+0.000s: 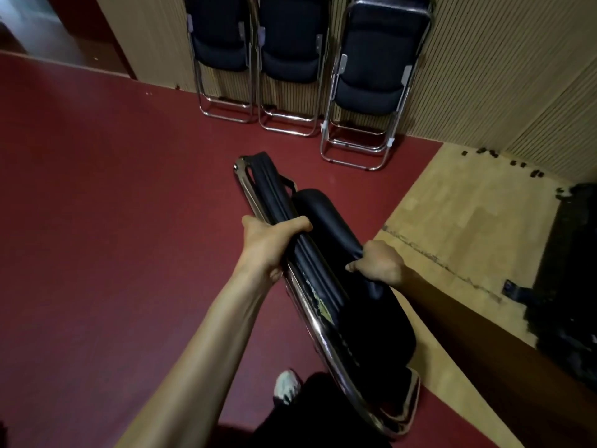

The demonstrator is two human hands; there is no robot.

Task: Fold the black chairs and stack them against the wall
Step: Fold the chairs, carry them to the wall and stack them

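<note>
Fingers (290,225) around folded chair (323,215), long axis toward the wall (484,76)

You are in a hall or function room. Evidence: slatted wooden wall (484,76); three folded black chairs (290,53), chrome-framed, leaning on that wall; dark red floor covering (113,189) running to the wall's foot; pale parquet (468,227) beside it, also meeting the wall.

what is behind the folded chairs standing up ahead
A ribbed beige wall; the folded chairs lean on it. It shows between their chrome legs, down to the red floor. The black pads hide the wall directly behind them.
</note>
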